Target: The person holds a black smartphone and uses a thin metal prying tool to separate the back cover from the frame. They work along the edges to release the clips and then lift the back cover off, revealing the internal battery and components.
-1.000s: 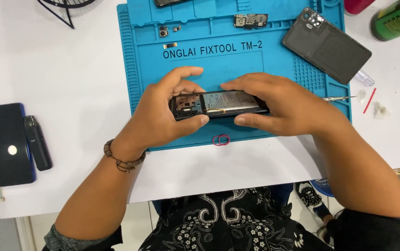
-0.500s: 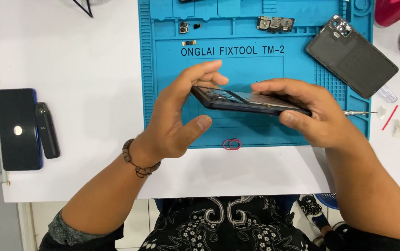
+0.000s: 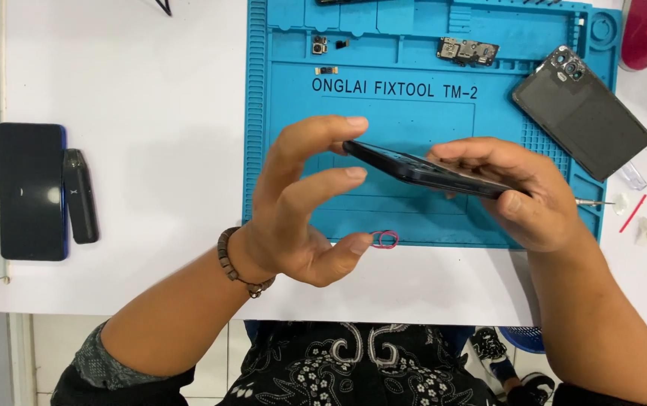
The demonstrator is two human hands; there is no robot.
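Right hand (image 3: 523, 199) clamped on phone (image 3: 421, 171) edge-on above blue mat (image 3: 278, 113), left hand (image 3: 305, 207) fingers spread, touching phone's left end

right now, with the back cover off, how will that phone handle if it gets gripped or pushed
The phone is probably stiff: it spans thin and flat between the left hand and right hand without sagging. It is likely fragile, since its back cover lies apart on the mat. Its dark smooth edge may be slippery.
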